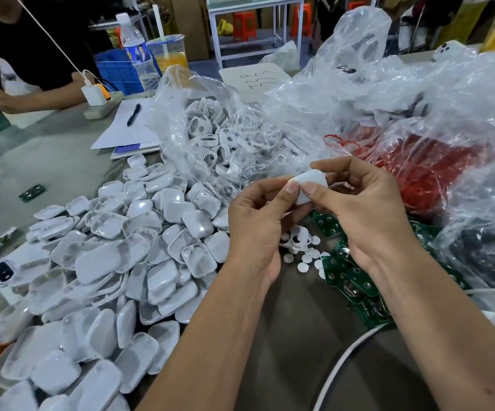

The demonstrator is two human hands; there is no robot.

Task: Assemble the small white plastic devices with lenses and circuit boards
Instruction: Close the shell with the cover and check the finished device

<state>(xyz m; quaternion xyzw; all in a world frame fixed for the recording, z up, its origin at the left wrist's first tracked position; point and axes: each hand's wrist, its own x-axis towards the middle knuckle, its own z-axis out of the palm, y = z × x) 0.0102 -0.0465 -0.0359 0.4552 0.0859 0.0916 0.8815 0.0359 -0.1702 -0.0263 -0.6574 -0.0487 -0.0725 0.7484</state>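
White shell (311, 185) pinched by left hand (258, 229) and right hand (367, 209) grips, above boards (355, 280).

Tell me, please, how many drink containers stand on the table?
2: a clear plastic water bottle by the blue crate, and a plastic cup of orange drink beside it on the right. Others may be hidden.

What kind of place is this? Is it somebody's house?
Probably not a house. It looks like a small workshop where gadgets get put together by hand: a big heap of white plastic shells, green circuit boards, and clear bags of parts crowd one table.
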